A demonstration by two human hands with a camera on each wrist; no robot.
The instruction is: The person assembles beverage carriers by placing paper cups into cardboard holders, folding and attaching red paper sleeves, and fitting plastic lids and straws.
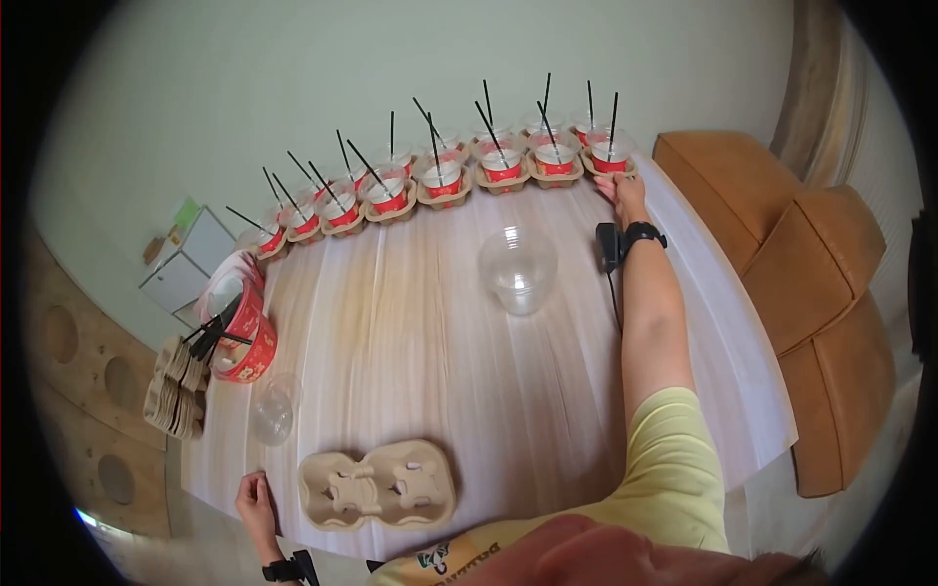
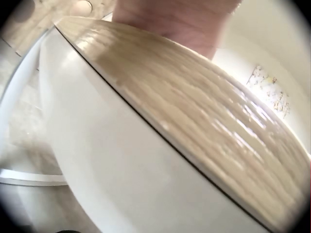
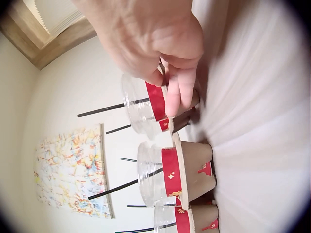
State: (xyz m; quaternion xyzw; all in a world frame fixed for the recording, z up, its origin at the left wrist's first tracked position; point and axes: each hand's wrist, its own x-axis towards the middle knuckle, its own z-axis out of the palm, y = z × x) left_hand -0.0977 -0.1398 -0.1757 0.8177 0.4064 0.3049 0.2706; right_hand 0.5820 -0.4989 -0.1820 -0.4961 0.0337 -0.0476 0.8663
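Observation:
At the far right of the table, my right hand (image 1: 619, 193) pinches the near edge of a cardboard cup carrier (image 1: 596, 166). In the right wrist view, the thumb is close to the red band of a clear plastic cup (image 3: 156, 102), and the fingers (image 3: 179, 94) lie along the carrier's edge. A black straw (image 3: 102, 110) sticks out of that cup. My left hand (image 1: 256, 503) hangs loosely curled at the table's near left edge, holding nothing. Beside it lies a cardboard carrier (image 1: 376, 485) without cups.
Filled carriers with red-banded cups (image 1: 442, 179) and straws line the far edge. Clear plastic cups (image 1: 518, 269) stand mid-table; another clear piece (image 1: 275, 412) lies at left. Red tubs (image 1: 256, 356), black straws (image 1: 210, 337) and stacked carriers (image 1: 174, 391) crowd the left edge. A brown sofa (image 1: 831, 239) stands right.

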